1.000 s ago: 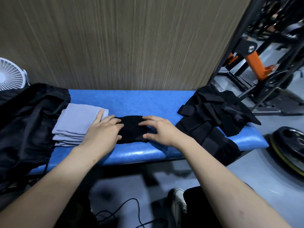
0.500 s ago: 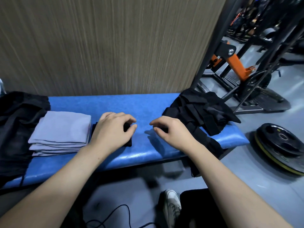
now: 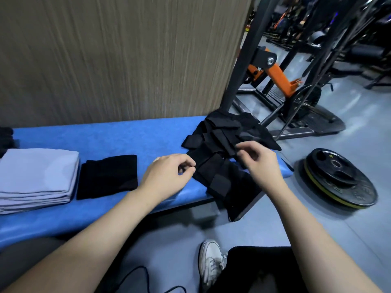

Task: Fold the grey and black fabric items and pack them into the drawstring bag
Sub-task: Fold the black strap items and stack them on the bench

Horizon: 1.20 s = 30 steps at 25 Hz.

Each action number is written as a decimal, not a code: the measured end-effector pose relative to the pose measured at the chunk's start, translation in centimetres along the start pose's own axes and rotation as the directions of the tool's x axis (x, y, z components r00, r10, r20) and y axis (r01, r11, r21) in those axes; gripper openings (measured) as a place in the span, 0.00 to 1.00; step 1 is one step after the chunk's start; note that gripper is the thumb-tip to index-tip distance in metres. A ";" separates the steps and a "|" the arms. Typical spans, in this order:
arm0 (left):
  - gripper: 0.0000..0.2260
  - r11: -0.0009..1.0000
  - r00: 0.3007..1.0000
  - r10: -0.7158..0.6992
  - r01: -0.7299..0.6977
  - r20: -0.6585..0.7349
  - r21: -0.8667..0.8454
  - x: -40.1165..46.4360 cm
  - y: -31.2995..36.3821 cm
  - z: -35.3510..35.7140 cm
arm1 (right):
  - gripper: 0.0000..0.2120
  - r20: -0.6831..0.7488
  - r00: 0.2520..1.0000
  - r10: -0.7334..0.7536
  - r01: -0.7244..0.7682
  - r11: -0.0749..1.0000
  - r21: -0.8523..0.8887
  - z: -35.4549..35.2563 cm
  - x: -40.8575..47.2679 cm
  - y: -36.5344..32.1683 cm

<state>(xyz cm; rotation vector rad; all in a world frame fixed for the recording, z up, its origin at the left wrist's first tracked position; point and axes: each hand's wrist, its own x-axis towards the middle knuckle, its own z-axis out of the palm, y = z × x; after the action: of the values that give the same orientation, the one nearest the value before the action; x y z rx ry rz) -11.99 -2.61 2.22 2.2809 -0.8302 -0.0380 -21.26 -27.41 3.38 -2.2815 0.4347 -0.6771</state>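
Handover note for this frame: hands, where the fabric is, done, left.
Left hand: fingers curled at the near edge of the unfolded black pile, grip unclear.
Right hand: curled over the same pile, grip unclear.
Done: grey folded stack at the left of the blue bench; one folded black piece beside it.
Left: fold the black pile, then bag everything. The drawstring bag is not clearly in view.

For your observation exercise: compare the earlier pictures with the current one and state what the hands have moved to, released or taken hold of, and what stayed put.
Both hands let go of the folded black cloth and moved right to the unfolded black pile. The left hand now pinches the pile's near edge; the right hand curls over it, grip unclear. The folded black cloth stays beside the grey stack on the blue bench.
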 end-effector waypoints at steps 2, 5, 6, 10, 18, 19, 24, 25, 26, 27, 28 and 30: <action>0.05 1.000 1.000 0.021 -0.022 0.003 0.012 0.3 0.3 0.9 | 0.08 -0.107 0.986 0.131 -0.141 0.986 -0.089 -2.2 1.0 2.9; 0.07 0.992 0.996 0.094 -0.094 0.005 0.080 1.0 0.6 2.0 | 0.12 -0.101 0.965 0.243 -0.262 0.916 -0.302 -3.7 1.6 6.3; 0.08 0.988 0.993 0.121 -0.120 0.001 0.100 1.3 0.8 2.2 | 0.13 -0.097 0.962 0.254 -0.272 0.899 -0.344 -3.8 1.6 6.8; 0.17 0.975 0.980 0.198 -0.196 -0.013 0.103 2.9 2.2 3.4 | 0.14 -0.140 0.959 0.247 -0.282 0.881 -0.381 -3.7 2.0 8.1; 0.21 0.962 0.955 0.273 -0.269 -0.115 0.053 6.5 5.2 6.1 | 0.19 -0.247 0.949 0.198 -0.287 0.865 -0.411 -3.6 4.6 9.6; 0.22 0.959 0.952 0.282 -0.277 -0.116 0.053 7.1 5.8 6.6 | 0.19 -0.245 0.946 0.210 -0.296 0.871 -0.393 -3.6 4.8 9.8; 0.26 0.938 0.944 0.325 -0.315 -0.052 0.148 12.8 10.4 10.8 | 0.18 -0.225 0.942 0.249 -0.310 0.902 -0.300 -4.3 5.3 10.8; 0.27 0.939 0.951 0.308 -0.300 -0.022 0.165 14.0 11.2 11.9 | 0.18 -0.222 0.939 0.262 -0.317 0.909 -0.271 -4.5 5.4 11.1; 0.27 0.941 0.958 0.287 -0.283 0.005 0.184 15.0 11.9 12.9 | 0.19 -0.215 0.939 0.270 -0.319 0.916 -0.244 -4.7 5.6 11.4; 0.27 0.941 0.963 0.266 -0.266 0.028 0.207 15.9 12.2 13.8 | 0.19 -0.203 0.940 0.274 -0.317 0.922 -0.223 -4.7 5.7 11.6; 0.27 0.938 0.968 0.247 -0.251 0.043 0.239 16.8 12.4 14.6 | 0.19 -0.186 0.944 0.274 -0.310 0.928 -0.206 -4.7 5.9 11.8; 0.23 0.922 0.975 0.215 -0.223 0.060 0.318 18.1 12.3 15.6 | 0.18 -0.153 0.952 0.265 -0.291 0.938 -0.186 -4.3 6.4 12.4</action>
<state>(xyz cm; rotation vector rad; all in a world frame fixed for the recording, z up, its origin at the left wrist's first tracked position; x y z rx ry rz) -8.33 -29.22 1.70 2.4762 -1.1731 0.1859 -19.99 -41.34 -0.62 -2.3122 0.9093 -0.6570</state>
